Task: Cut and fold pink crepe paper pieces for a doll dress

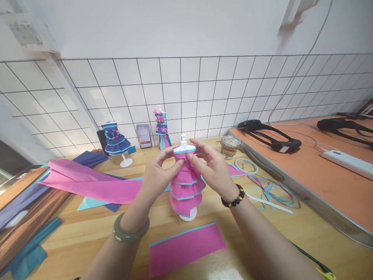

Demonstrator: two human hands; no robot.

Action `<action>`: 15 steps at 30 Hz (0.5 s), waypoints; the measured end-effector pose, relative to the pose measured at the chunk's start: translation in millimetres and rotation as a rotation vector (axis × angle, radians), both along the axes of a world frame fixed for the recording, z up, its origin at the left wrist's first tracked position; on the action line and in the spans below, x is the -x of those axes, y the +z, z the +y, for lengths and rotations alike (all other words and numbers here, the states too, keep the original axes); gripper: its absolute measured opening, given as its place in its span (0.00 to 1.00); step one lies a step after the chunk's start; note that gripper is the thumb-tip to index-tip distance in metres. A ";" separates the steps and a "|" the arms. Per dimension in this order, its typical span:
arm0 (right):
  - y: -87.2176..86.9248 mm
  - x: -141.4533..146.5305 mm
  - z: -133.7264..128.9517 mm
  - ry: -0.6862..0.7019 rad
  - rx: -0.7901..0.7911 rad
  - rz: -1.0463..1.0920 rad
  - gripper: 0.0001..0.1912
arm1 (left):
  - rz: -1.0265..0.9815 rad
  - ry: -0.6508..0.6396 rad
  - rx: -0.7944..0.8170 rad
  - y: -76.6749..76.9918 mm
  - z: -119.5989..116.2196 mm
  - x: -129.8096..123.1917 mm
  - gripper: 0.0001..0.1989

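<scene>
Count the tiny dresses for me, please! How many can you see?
3. The pink dress is between the left hand and right hand. The dark blue dress stands farther back, left of the phone. The pink-and-blue dress is just right of the phone.

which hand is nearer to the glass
Right. The right hand, on the right side of the pink dress, is left of the glass; the left hand is farther off, across the dress.

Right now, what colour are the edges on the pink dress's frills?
Light blue, best seen in the head view of the dress.
</scene>
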State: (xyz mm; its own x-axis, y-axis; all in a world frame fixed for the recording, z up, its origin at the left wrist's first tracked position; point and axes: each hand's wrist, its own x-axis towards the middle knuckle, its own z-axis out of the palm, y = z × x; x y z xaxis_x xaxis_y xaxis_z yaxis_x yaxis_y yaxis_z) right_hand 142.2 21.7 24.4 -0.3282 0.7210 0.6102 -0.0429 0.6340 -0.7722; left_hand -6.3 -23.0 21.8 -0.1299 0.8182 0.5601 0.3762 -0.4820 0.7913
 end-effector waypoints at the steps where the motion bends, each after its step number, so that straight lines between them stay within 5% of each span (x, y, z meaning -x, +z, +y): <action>1: 0.2 -0.3 0.2 0.022 0.016 0.002 0.20 | 0.001 0.001 -0.003 0.0 -0.1 0.0 0.16; 15: -2.2 2.9 1.4 0.057 0.085 0.041 0.23 | -0.015 0.028 -0.017 1.3 -2.1 -2.7 0.16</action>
